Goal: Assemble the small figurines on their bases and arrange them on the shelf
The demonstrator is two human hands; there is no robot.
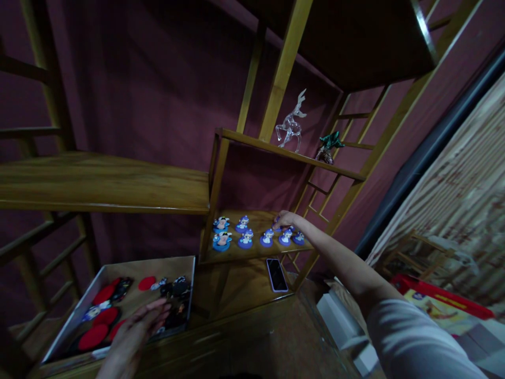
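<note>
My right hand [284, 218] reaches onto the small shelf, its fingers closed round a small purple-based figurine [276, 227] at the back of the group. The hand covers most of that figurine. In front of it stand several white-and-purple figurines on round purple bases, among them one [266, 238] in the front row. At the left end are two figurines on blue bases, the nearer one [222, 241] beside the shelf's edge. My left hand [144, 321] hovers over a shallow cardboard box [148, 263], fingers stretched loosely and apart, with no held thing visible.
Inside the box lie red discs [93, 337] and dark figurines [175, 288]. A phone [276, 275] rests on the lower shelf [236, 295]. Above stand a clear deer figurine [291, 128] and a green-topped ornament [329, 145]. White boxes [341, 321] sit at the lower right.
</note>
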